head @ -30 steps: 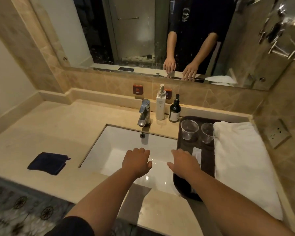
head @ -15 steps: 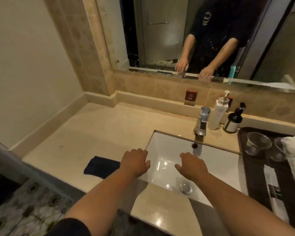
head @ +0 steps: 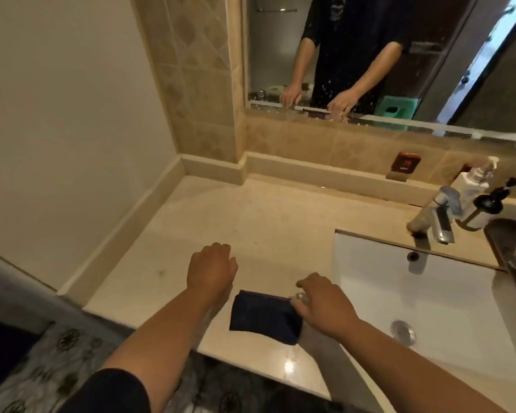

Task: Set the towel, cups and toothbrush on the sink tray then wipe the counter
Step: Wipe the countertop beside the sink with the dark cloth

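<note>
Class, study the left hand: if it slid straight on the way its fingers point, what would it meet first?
Probably nothing soon: the left hand points across bare counter toward the back ledge below the mirror; depth is uncertain.

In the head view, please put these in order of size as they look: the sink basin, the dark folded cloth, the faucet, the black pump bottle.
1. Sink basin, largest by far.
2. Dark folded cloth.
3. Faucet and black pump bottle: they look alike in size, so I do not rank them.
</note>
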Motion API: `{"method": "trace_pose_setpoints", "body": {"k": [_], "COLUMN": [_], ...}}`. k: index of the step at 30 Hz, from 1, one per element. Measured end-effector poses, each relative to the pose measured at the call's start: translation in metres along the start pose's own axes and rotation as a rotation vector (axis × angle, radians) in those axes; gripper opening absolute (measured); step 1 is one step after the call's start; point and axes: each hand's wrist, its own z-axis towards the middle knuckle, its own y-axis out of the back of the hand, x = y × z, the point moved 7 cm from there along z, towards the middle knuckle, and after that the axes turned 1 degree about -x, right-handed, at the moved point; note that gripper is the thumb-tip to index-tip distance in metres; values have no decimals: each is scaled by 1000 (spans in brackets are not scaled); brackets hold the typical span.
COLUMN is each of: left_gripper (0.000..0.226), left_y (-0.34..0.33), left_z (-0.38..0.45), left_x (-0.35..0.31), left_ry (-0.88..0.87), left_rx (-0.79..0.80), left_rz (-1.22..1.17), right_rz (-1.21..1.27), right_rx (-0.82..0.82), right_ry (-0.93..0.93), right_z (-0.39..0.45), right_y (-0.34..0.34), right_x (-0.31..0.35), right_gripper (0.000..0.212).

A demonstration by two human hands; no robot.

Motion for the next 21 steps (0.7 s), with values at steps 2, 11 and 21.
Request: {"method": "trace_pose_setpoints", "body": {"k": [2,11,21], "left_gripper": [25,47,78], "left_y": [-15,-65,-96], "left_z": [-5,-1,4], "left_x": [28,141,182], "left_ry": [48,374,488], "left_rx": [10,30,149], "left_rz": [65,-60,-52], "right_rz": [-56,-271,-182], "right_rx": [30,71,161], "right_ry": [165,524,626], "right_z": [-2,4,-7], "right_y": [-21,-91,-97], "right_x": [41,100,105], "right_gripper": [49,60,47]}}
